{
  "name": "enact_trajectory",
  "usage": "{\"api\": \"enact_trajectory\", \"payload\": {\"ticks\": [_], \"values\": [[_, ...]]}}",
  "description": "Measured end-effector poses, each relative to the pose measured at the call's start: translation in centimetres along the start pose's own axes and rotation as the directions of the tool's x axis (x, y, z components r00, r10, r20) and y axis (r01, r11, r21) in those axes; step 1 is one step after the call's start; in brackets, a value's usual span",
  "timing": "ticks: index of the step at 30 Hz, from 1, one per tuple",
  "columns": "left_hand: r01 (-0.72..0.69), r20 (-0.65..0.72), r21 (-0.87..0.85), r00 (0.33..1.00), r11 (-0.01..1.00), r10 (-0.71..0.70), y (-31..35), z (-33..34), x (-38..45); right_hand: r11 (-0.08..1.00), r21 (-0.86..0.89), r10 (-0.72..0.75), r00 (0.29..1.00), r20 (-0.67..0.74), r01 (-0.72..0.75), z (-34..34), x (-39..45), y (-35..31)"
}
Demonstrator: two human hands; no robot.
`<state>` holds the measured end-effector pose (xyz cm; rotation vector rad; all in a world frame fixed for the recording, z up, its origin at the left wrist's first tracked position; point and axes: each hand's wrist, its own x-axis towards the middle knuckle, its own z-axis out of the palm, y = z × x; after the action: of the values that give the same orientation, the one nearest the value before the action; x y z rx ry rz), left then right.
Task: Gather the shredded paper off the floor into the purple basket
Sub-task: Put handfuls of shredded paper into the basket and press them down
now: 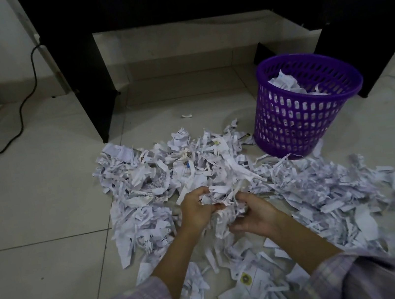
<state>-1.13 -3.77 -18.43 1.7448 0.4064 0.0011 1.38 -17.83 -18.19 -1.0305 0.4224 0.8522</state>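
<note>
- While both hands, left hand (193,210) and right hand (254,214), squeeze a clump of white shredded paper (221,197), gathering goes on.
- Next, I think: lift it up-right into the round purple plastic basket (287,119).

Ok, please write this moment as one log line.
left hand: grips paper clump | right hand: grips same clump | purple basket: upright, partly filled | shredded paper: mostly on floor

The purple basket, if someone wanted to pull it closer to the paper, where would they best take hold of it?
Probably by the rim of the purple basket, reaching down from above on the near side. It stands upright with an open top and a thick rolled lip for fingers to hook over. The slotted wall below tapers inward, so it likely offers a poorer hold.
</note>
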Motion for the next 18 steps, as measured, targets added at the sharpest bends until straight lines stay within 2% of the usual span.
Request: {"api": "enact_trajectory", "payload": {"ticks": [3, 6, 10, 14, 16, 18], "values": [[-0.030, -0.020, -0.021, 0.999, 0.999, 0.029, 0.0, 0.4, -0.2, 0.996, 0.057, 0.069, 0.998, -0.013, -0.068, 0.0, 0.0, 0.1], [-0.071, 0.001, 0.003, 0.997, 0.997, 0.071, -0.1, 0.9, -0.6, 0.990, 0.061, 0.120, 0.991, 0.051, -0.124, 0.0, 0.3, 0.5], [-0.033, 0.071, 0.044, 0.997, 0.998, 0.030, -0.3, 1.6, -1.4, 0.996, 0.056, 0.061, 0.996, 0.069, -0.065, 0.3, -0.3, 0.2], [0.114, 0.212, 0.052, 0.970, 0.992, -0.122, -0.7, 0.9, -1.4, 1.000, -0.013, 0.000, 1.000, 0.029, 0.001, -0.3, 0.1, -0.2], [0.157, 0.266, -0.065, 0.955, 0.985, -0.134, 0.2, 0.8, -1.3, 0.996, -0.085, -0.026, 1.000, -0.013, 0.025, -0.6, 0.1, -0.5], [0.158, 0.229, -0.106, 0.965, 0.982, -0.130, 0.8, 0.8, -1.0, 0.983, -0.173, -0.079, 0.992, -0.103, 0.060, -0.9, 0.0, -0.9]]}}
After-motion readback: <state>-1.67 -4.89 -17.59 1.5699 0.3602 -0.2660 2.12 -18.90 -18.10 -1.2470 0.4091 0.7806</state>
